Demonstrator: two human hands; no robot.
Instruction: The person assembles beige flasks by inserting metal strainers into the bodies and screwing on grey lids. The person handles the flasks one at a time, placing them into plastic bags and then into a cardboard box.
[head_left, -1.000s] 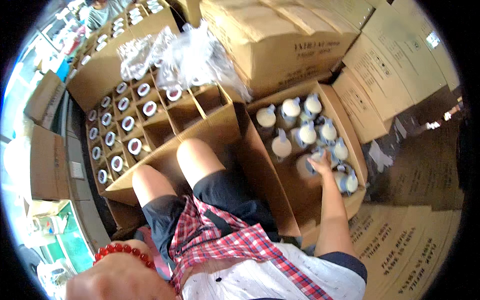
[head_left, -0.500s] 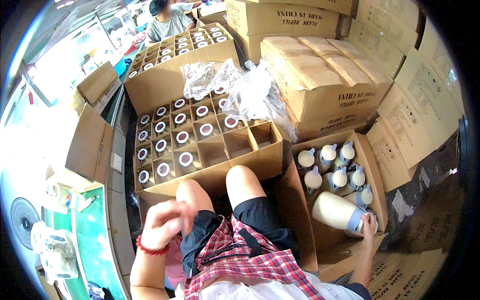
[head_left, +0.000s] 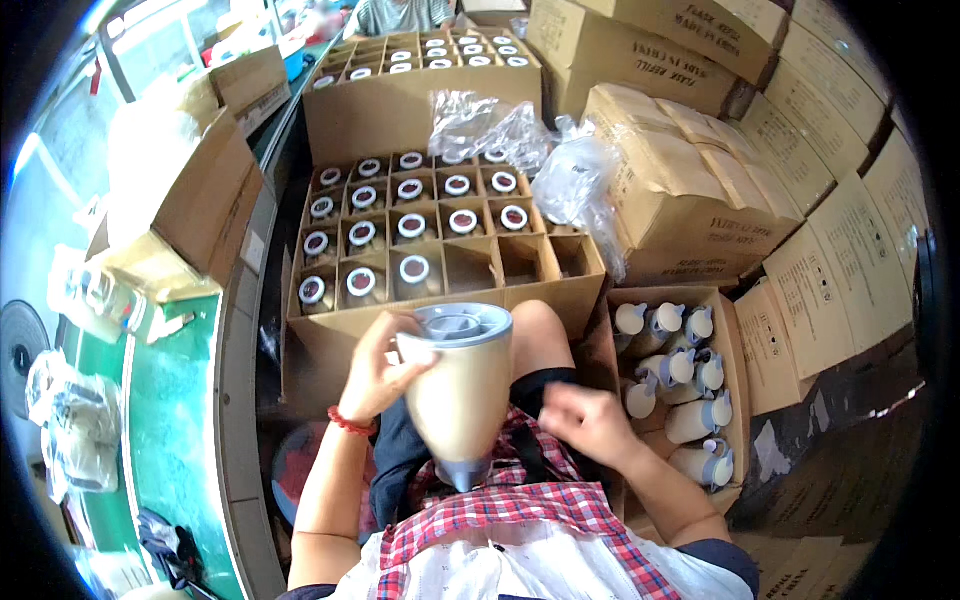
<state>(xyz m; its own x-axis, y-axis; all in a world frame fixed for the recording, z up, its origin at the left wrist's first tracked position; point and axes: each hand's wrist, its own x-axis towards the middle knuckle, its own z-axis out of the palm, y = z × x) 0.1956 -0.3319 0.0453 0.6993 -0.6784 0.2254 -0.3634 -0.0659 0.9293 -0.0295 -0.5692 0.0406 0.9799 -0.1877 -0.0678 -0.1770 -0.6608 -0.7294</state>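
Note:
A cream flask with grey ends (head_left: 462,395) stands on my lap, its wide grey end pointing away from me. My left hand (head_left: 375,365), with a red bead bracelet at the wrist, grips it near that wide end. My right hand (head_left: 590,420) hovers just right of the flask with curled fingers, apart from it and holding nothing. In front of my knees stands a divided cardboard box (head_left: 440,245) with flasks in most of its cells. To my right an open box (head_left: 725,335) holds several more cream flasks lying loose.
Crumpled clear plastic bags (head_left: 545,150) lie behind the divided box. Stacked sealed cartons (head_left: 690,190) fill the right side. Another filled divided box (head_left: 420,60) stands farther back, near a seated person (head_left: 400,15). A green table (head_left: 170,450) and open cartons run along my left.
My right hand lifted a flask out of the box on the right and brought it to my lap. My left hand came up and took hold of it; the right hand let go.

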